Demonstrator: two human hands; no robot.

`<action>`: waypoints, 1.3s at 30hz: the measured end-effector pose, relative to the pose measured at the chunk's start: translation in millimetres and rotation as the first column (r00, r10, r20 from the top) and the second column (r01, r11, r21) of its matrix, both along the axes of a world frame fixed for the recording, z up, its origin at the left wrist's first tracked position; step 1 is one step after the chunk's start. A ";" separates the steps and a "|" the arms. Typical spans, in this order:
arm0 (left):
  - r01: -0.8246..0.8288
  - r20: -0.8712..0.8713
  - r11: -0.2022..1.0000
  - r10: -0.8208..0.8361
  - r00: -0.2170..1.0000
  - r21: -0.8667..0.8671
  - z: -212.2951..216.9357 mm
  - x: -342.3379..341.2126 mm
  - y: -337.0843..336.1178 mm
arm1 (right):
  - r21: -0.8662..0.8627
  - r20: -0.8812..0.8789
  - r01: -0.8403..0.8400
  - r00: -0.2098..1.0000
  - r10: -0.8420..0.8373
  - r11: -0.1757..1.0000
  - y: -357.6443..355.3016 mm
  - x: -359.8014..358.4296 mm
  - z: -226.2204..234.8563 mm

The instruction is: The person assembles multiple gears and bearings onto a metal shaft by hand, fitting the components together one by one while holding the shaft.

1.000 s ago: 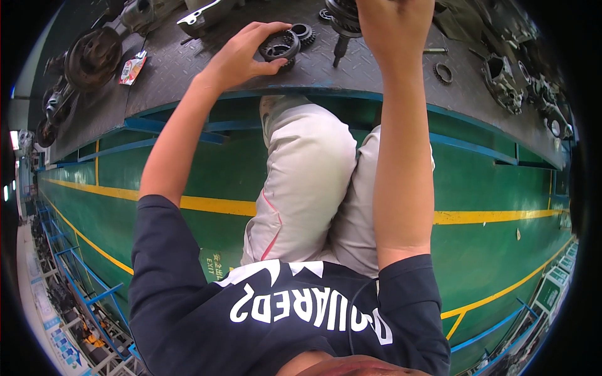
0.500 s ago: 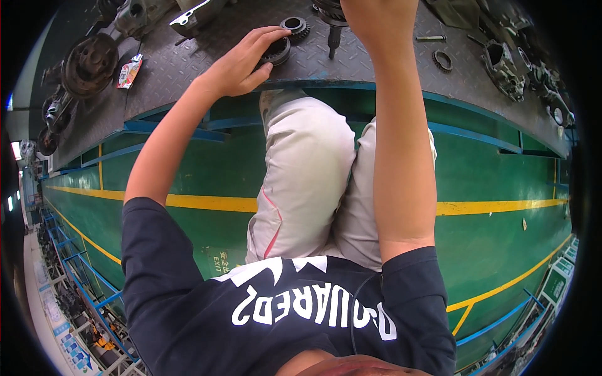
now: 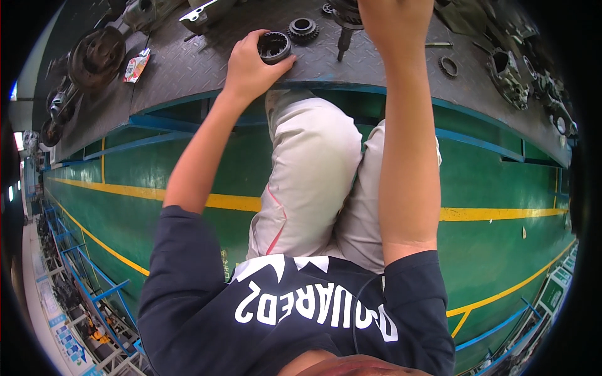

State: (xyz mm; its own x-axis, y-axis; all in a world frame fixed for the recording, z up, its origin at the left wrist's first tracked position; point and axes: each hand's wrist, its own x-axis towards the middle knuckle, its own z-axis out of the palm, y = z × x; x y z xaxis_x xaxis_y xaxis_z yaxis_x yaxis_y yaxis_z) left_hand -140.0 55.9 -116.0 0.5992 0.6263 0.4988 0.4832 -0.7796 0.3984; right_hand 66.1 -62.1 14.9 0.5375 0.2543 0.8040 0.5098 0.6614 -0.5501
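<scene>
Visibly, the left hand clasps a toothed ring, the right hand's grip unclear.

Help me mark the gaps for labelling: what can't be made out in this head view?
All in the head view:
- Right hand: fingers cut off by the top edge; their grip cannot be told.
- Geared shaft: upper end cut off by that edge.
- Dark ring: underside hidden by its wall and the left hand.
- Far-right metal parts: too dark and blurred near the fisheye rim.
</scene>
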 end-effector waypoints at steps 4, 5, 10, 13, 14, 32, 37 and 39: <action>-0.241 0.083 0.966 0.233 0.969 0.097 -12.6 7.5 -25.0 | -0.002 -0.009 0.027 1.000 -0.027 1.000 -2.5 5.2 -1.9; -0.259 0.109 0.962 0.249 0.962 0.089 -13.4 9.6 -30.2 | -0.002 -0.010 0.035 0.999 -0.035 0.999 -3.3 7.2 -3.1; -0.312 0.168 0.949 0.300 0.939 0.051 -16.6 13.9 -38.2 | 0.004 -0.033 0.053 0.998 -0.053 0.999 -5.9 13.3 -8.2; -0.279 0.235 0.959 0.281 0.930 -0.044 -13.8 8.1 -33.4 | 0.007 -0.037 0.055 0.998 -0.055 0.998 -3.0 15.8 -10.1; -0.278 0.231 0.959 0.282 0.931 -0.049 -12.1 5.4 -31.3 | 0.005 -0.039 0.056 0.998 -0.056 0.998 -2.9 16.6 -11.2; -0.083 0.317 0.948 0.184 0.930 -0.308 27.4 15.5 -47.4 | 0.006 -0.001 0.075 0.997 -0.075 0.997 -8.0 28.4 -12.5; -0.018 0.257 0.994 0.045 0.965 -0.109 -8.5 -2.1 -13.8 | 0.014 -0.003 0.071 0.997 -0.071 0.997 -7.3 26.7 -11.8; -0.020 0.247 0.993 0.048 0.968 -0.114 -14.8 -4.4 -11.0 | 0.013 -0.005 0.067 0.998 -0.067 0.998 -7.1 26.2 -13.1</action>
